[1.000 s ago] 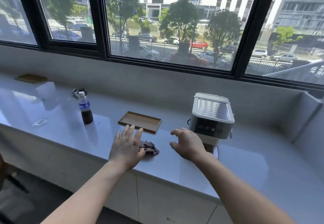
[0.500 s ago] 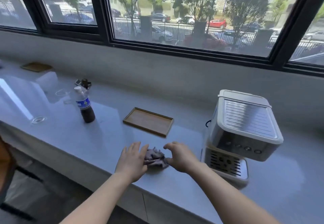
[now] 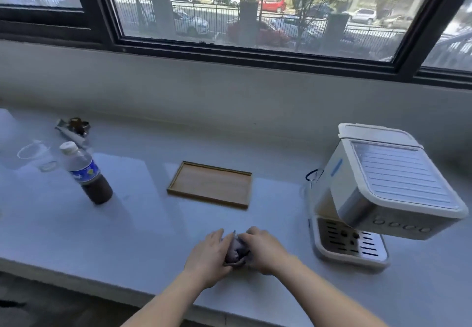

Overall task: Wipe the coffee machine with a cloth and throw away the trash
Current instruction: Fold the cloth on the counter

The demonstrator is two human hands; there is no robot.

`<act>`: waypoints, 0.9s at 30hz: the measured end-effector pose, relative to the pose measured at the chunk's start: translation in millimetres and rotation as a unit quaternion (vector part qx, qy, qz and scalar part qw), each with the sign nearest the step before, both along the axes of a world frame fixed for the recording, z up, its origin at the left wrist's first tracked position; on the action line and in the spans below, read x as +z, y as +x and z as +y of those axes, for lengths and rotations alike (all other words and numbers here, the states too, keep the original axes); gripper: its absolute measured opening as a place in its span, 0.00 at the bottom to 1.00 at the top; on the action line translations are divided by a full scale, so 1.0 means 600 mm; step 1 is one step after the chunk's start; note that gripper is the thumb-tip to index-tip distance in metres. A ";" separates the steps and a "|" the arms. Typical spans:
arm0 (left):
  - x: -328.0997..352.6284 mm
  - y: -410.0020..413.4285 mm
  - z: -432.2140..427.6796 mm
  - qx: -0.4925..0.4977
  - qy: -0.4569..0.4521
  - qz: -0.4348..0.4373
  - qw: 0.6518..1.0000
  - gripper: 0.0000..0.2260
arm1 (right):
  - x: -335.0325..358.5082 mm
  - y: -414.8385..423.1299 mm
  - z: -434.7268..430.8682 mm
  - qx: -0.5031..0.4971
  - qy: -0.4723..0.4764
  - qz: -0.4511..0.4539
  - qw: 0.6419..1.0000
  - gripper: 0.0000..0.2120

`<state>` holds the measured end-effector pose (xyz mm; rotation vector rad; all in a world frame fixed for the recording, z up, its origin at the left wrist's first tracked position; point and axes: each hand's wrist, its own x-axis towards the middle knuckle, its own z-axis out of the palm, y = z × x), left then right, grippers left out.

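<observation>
A crumpled brownish-purple cloth (image 3: 236, 251) lies on the white counter (image 3: 143, 227) near its front edge. My left hand (image 3: 209, 257) and my right hand (image 3: 264, 250) press against it from either side, fingers curled around it. The cream and silver coffee machine (image 3: 383, 188) stands to the right of my hands, its drip tray (image 3: 350, 246) facing me. A plastic bottle (image 3: 86, 173) with dark liquid and a blue label stands at the left. Further back left are a clear plastic cup (image 3: 35, 155) and small wrappers (image 3: 74, 128).
A shallow wooden tray (image 3: 210, 184) lies on the counter behind my hands. A grey wall and a black-framed window (image 3: 229, 48) run along the back. The counter's front edge drops to dark floor at the lower left.
Both hands have closed in on the cloth from either side and now hold it. The view has moved closer to the counter and tilted down.
</observation>
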<state>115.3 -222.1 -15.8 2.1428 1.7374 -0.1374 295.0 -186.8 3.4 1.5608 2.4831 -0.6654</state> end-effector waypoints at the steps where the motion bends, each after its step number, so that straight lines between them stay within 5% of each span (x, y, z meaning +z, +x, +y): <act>1: -0.007 -0.005 0.008 -0.019 -0.013 -0.003 1.000 0.38 | -0.007 -0.007 -0.003 -0.011 -0.005 -0.011 1.000 0.17; 13: -0.018 -0.057 0.085 -0.150 0.008 -0.041 0.988 0.18 | -0.017 -0.061 0.000 -0.132 0.013 0.015 0.991 0.14; 27: 0.043 -0.091 0.195 -0.050 0.084 -0.055 0.994 0.19 | 0.032 -0.095 0.157 -0.056 0.074 0.056 0.994 0.14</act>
